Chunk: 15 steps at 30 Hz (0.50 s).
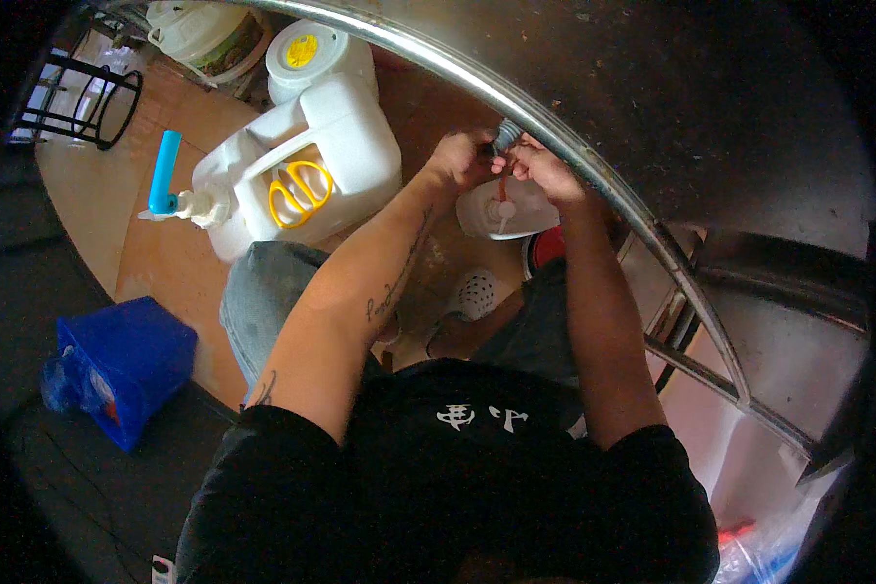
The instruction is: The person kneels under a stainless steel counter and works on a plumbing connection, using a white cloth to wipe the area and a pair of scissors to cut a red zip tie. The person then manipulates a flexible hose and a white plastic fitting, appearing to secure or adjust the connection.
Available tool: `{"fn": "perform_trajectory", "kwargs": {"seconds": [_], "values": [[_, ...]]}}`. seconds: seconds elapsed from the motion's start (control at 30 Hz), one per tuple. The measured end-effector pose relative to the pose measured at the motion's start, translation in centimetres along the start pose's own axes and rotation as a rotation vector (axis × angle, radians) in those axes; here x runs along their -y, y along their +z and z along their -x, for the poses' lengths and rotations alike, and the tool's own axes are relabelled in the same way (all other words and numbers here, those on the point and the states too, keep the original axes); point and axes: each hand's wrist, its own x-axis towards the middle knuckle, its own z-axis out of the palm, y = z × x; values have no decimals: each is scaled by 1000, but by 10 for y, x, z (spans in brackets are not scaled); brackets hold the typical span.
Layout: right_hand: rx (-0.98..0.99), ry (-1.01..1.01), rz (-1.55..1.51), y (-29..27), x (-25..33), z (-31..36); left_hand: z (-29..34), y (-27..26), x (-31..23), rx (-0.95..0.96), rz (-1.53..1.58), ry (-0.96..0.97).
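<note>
Both arms reach forward beneath a metal-rimmed sink or counter. My left hand (462, 159) is closed at the end of a grey corrugated hose (507, 133), its fingers partly hidden. Close beside it, my right hand (547, 174) is closed in a pinch, and what lies between its fingertips is too small to make out. A thin reddish-brown tube (503, 185) runs down from between the hands toward a white plastic container (526, 216) below them. Yellow-handled scissors (302, 195) lie on a large white jerrycan (355, 146) to the left.
A curved metal rim (594, 165) passes just over my hands. The jerrycan has a spout with a blue handle (165, 173). Behind it stand a round white tub (311, 54) and a white bucket (209, 41). A blue bag (136, 360) sits at the left, and a metal frame (691, 365) at the right.
</note>
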Motion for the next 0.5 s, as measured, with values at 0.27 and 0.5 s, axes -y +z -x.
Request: {"fn": "perform_trajectory", "kwargs": {"seconds": [0.27,0.5], "values": [[-55,63,-125,17,0,-4,9,10,4,40,133,101],[-25,-101,-48,3,-38,-23,-1,9,14,-102,102,63]]}}
